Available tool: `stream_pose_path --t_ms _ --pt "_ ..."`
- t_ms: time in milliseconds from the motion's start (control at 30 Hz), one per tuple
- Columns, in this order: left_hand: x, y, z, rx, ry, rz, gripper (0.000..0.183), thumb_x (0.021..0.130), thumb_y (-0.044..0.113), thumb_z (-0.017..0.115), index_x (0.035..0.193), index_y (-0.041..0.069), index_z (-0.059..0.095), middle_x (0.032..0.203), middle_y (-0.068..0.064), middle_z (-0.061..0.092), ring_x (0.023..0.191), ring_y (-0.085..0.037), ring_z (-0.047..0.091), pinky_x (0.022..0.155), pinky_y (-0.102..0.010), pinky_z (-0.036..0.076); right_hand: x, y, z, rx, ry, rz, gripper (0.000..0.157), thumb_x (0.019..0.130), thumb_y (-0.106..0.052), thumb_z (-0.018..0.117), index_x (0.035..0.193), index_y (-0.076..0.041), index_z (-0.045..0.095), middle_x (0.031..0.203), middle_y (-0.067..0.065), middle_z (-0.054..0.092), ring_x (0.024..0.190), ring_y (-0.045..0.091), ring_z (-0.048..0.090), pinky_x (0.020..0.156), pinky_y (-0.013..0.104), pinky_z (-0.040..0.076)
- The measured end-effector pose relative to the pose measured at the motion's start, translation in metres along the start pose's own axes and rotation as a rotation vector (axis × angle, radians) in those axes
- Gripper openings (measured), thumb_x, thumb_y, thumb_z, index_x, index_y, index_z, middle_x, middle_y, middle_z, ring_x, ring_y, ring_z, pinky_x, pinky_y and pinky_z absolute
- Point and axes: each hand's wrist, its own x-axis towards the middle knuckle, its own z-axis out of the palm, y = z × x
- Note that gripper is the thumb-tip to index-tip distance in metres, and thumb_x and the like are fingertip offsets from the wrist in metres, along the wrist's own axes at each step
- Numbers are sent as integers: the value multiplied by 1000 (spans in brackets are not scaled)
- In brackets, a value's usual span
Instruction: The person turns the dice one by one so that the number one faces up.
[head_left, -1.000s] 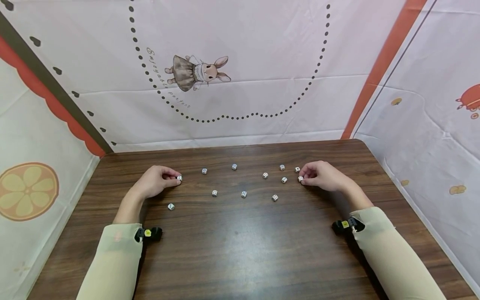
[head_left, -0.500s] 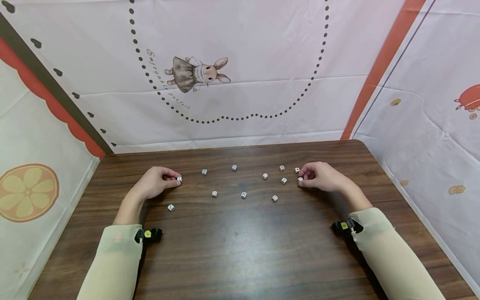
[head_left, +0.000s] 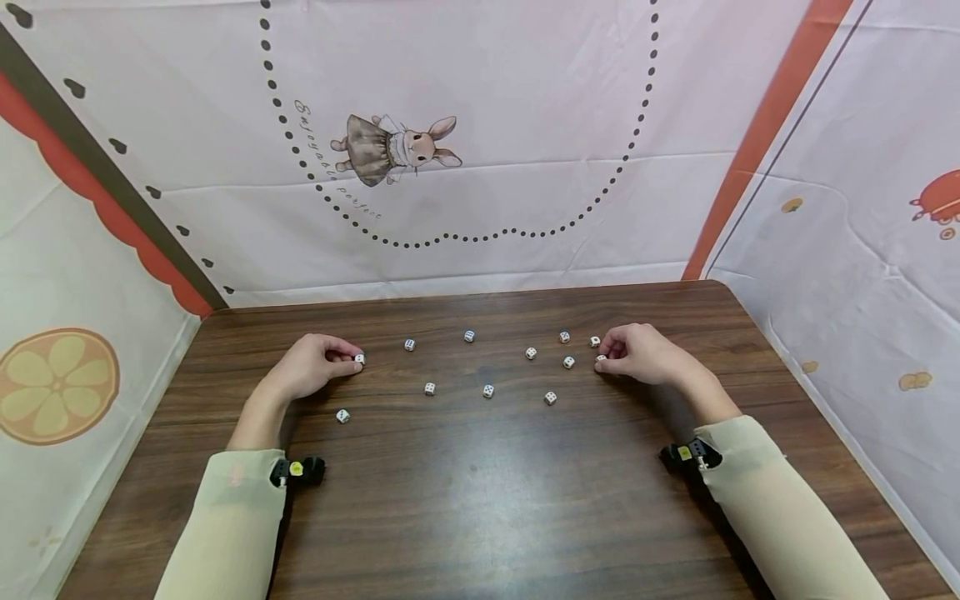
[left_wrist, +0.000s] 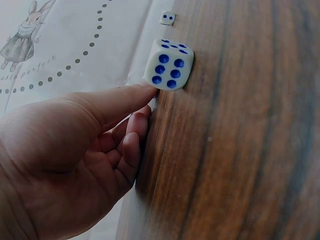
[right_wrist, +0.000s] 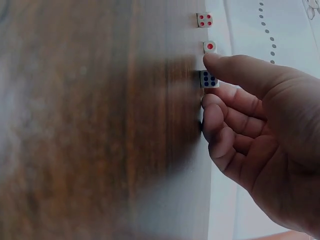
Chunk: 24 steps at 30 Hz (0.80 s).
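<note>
At the left back of the table, my left hand (head_left: 311,367) pinches a white die (head_left: 360,359) between thumb and fingertips. In the left wrist view, a large near die (left_wrist: 168,67) with blue pips overlaps the thumb tip of my left hand (left_wrist: 75,150), and its six faces the camera. My right hand (head_left: 645,354) holds another white die (head_left: 601,358) at its fingertips. In the right wrist view, a blue six shows on the die (right_wrist: 209,79) between thumb and forefinger of my right hand (right_wrist: 260,130). Just beyond those fingertips sits a separate die (head_left: 595,342).
Several more dice lie scattered across the brown wooden table (head_left: 480,500), among them one die (head_left: 342,416) near my left wrist and one die (head_left: 551,398) right of centre. A printed white cloth (head_left: 525,100) hangs behind the far edge and at both sides.
Both hands stay nearly still with their dice. The whole head view shifts very slightly; no die has visibly been moved.
</note>
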Motion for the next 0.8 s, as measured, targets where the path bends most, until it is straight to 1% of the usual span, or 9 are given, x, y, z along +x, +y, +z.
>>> stream_pose_path --t_ms 267,533,800 --pt "0 0 0 5 2 -3 21 100 25 79 113 9 81 97 -4 71 87 -22 61 78 -39 49 2 0 1 -3 -17 -36 6 94 -9 79 98 -8 75 83 -5 70 79 14 62 73 37 51" --pt "-1 2 -1 2 1 -5 21 100 25 78 114 9 81 98 -4 71 87 -22 61 78 -39 50 2 1 2 14 -20 -58 8 94 -4 77 101 -6 74 84 -5 69 80 13 63 74 37 52" --pt "-1 1 0 1 -3 -6 22 100 26 78 114 9 81 98 -5 71 87 -22 60 77 -39 49 1 1 2 54 -19 -58 12 94 0 77 103 -6 72 87 -2 69 82 15 64 75 35 53"
